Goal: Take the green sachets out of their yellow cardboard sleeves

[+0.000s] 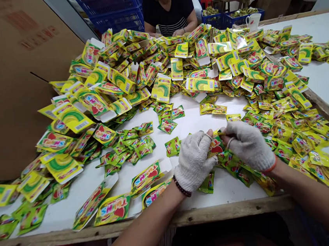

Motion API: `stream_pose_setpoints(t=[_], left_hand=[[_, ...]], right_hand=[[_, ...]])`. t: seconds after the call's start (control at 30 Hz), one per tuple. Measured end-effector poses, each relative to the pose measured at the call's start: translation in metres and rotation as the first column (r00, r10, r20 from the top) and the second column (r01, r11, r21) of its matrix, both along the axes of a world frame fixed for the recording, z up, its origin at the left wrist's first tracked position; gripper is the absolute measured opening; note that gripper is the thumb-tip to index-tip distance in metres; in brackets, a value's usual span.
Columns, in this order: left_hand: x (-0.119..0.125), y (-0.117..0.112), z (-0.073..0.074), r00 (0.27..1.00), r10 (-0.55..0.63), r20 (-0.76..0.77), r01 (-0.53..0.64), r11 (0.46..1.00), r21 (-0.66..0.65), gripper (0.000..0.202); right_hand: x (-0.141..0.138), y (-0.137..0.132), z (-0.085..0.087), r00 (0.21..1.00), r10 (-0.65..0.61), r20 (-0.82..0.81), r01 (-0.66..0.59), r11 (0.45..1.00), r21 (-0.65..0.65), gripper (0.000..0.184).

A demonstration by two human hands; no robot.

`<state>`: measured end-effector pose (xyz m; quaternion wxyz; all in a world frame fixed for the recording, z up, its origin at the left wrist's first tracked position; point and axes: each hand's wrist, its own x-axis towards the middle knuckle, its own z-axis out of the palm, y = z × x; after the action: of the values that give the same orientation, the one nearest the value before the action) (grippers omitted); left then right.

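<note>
Both my hands wear white knit gloves with the fingertips cut off. My left hand (pixel 194 159) and my right hand (pixel 248 144) are closed together on a small bundle of green and red candy sachets (pixel 216 145) held just above the white table (pixel 188 126). More loose sachets (pixel 240 170) lie under and beside my right hand. Flat yellow-green folding cartons (pixel 111 208) lie near the front edge, left of my left wrist, which wears a dark bead bracelet.
A big heap of yellow cartons (pixel 158 67) and sachets (pixel 294 125) rings the far and side parts of the table. A seated person (pixel 168 9) works opposite. A brown cardboard sheet (pixel 7 77) stands left. Blue crates (pixel 111 7) and a white cup (pixel 252 21) are behind.
</note>
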<state>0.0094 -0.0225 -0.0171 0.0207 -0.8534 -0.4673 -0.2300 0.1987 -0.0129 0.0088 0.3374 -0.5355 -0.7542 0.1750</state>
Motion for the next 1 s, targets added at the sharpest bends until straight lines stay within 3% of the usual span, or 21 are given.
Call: stream_pose_setpoints(t=[0.13,0.23,0.33,0.4,0.47,0.53,0.6,0.7,0.77,0.9,1.0], left_hand=[[-0.002,0.001,-0.001,1.000,0.022,-0.006,-0.022,1.000,-0.017,0.060],[-0.005,0.003,-0.002,0.999,0.036,-0.008,-0.036,0.999,-0.009,0.062],[-0.005,0.002,-0.005,1.000,0.012,-0.014,-0.012,1.000,0.003,0.061],[-0.003,0.002,-0.007,1.000,-0.019,-0.023,0.019,1.000,0.020,0.059],[-0.001,0.002,-0.005,0.999,-0.031,-0.040,0.032,0.999,0.031,0.059],[-0.002,0.000,0.003,0.998,-0.018,-0.067,0.020,1.000,0.018,0.060],[-0.009,-0.005,0.014,0.995,0.006,-0.095,-0.008,1.000,-0.020,0.061],[-0.033,-0.023,0.030,0.991,0.064,-0.120,-0.077,0.991,-0.108,0.052],[-0.053,-0.042,0.032,0.979,0.103,-0.175,-0.134,0.976,-0.172,0.046],[-0.085,-0.077,0.014,0.932,0.127,-0.338,-0.195,0.966,-0.173,0.051],[-0.102,-0.091,-0.003,0.925,0.093,-0.369,-0.151,0.980,-0.132,0.050]], right_hand=[[-0.001,-0.001,0.002,0.990,0.074,-0.124,-0.092,0.986,-0.141,0.010],[0.003,-0.001,0.009,0.939,0.012,-0.343,-0.142,0.924,-0.356,0.017],[0.005,-0.004,0.013,0.868,-0.002,-0.497,-0.342,0.722,-0.601,0.025],[0.004,-0.006,0.011,0.818,0.066,-0.571,-0.498,0.578,-0.647,0.030],[0.003,-0.006,0.009,0.765,0.130,-0.630,-0.601,0.496,-0.627,0.036],[0.005,-0.004,0.006,0.734,0.120,-0.669,-0.634,0.474,-0.611,0.040],[0.008,-0.002,0.006,0.722,0.028,-0.691,-0.601,0.520,-0.607,0.043],[0.014,0.002,0.006,0.700,-0.105,-0.707,-0.476,0.670,-0.570,0.041],[0.016,0.005,0.006,0.711,-0.142,-0.689,-0.386,0.740,-0.551,0.039],[0.008,0.006,-0.003,0.817,-0.108,-0.566,-0.288,0.774,-0.564,0.031],[-0.007,0.004,-0.013,0.921,0.036,-0.388,-0.235,0.845,-0.481,0.020]])
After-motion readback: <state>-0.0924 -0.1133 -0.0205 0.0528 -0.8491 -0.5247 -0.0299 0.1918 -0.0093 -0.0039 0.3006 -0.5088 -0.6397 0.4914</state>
